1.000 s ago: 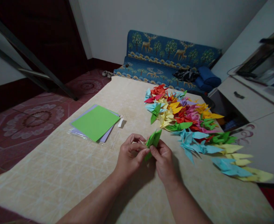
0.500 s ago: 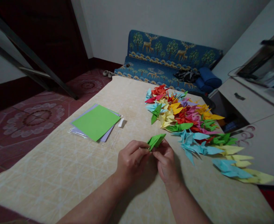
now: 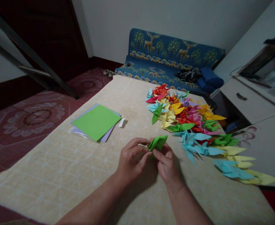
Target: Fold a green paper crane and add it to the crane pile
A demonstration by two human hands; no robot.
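A partly folded green origami paper (image 3: 158, 142) is held just above the table between my two hands. My left hand (image 3: 132, 157) pinches its left end with thumb and fingers. My right hand (image 3: 165, 161) grips the lower right side, thumb on the near face and fingers partly hidden behind. Right of my hands lies a heap of folded paper cranes (image 3: 186, 115) in red, yellow, orange, pink, green and blue. A light blue folded paper (image 3: 232, 170) rests nearest the table's right edge.
Green and purple paper sheets (image 3: 96, 122) lie on a clear plastic sleeve at the left, beside a small white tag (image 3: 122, 122). A patterned cream cloth (image 3: 57, 175) covers the table. Beyond it stands a blue sofa (image 3: 161, 73), with a white cabinet (image 3: 257, 103) at the right.
The green paper is tilted a little differently and shows more of its near face. My left fingers have shifted, with the thumb pushed up under its lower edge.
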